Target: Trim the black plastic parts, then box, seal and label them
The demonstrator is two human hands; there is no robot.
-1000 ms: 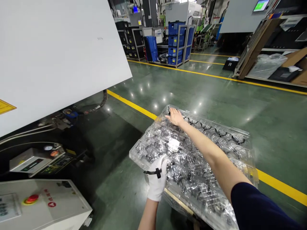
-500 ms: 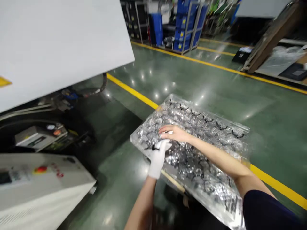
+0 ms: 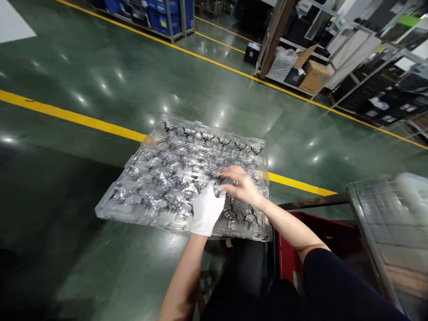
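A clear plastic blister tray (image 3: pixel 140 191) holding several small black parts lies tilted in front of me above the green floor. My left hand (image 3: pixel 206 209), in a white glove, is curled over the tray's near right area, its fingers bent round something small I cannot make out. My bare right hand (image 3: pixel 241 183) rests just beside it on the tray, fingers bent and pinching at a dark part (image 3: pixel 223 180). The two hands touch at the fingertips.
A red bin (image 3: pixel 321 243) sits low at the right under a metal bar. A stack of clear trays (image 3: pixel 391 227) stands at the far right. Yellow floor lines (image 3: pixel 73 117) cross the green floor. Shelving and cardboard boxes (image 3: pixel 314 73) line the back.
My view has swung right; the white machine has left the view. My right hand drew back from the tray's far edge to meet the gloved left hand.
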